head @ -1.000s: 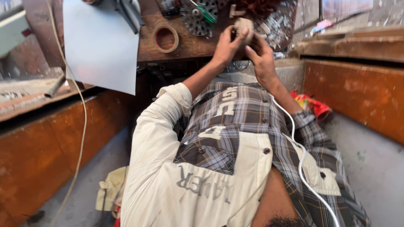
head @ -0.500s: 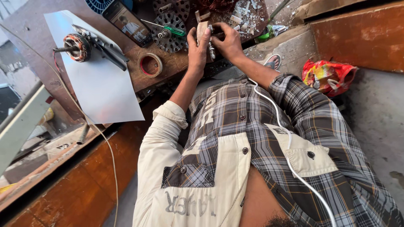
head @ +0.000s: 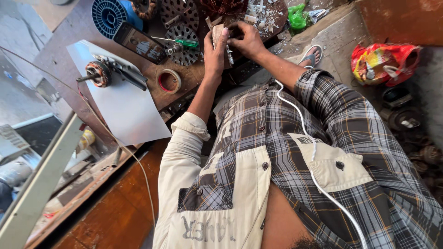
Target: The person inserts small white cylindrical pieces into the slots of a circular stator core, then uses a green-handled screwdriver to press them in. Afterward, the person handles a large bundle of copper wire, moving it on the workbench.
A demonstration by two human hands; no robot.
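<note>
Both my hands meet over a cluttered wooden bench (head: 189,76) at the top of the view. My left hand (head: 214,54), coming out of a rolled cream sleeve, and my right hand (head: 248,41) together grip a small brownish flat piece (head: 217,33). Just left of my left hand lie a green-handled screwdriver (head: 184,44) and a round slotted metal disc (head: 184,55). A coil of copper wire (head: 226,7) sits just beyond my hands.
A tape roll (head: 168,81), a phone (head: 140,42), a blue spool (head: 108,16) and a white sheet (head: 127,115) bearing a small wound coil tool (head: 99,74) lie on the bench. A red bag (head: 385,62), a sandal (head: 314,54) and a green bag (head: 297,18) are to the right. A white cable (head: 307,133) runs down my shirt.
The view has swung down and left, so more of the bench, the sheet and the blue spool shows. Both hands stay together on the small piece.
</note>
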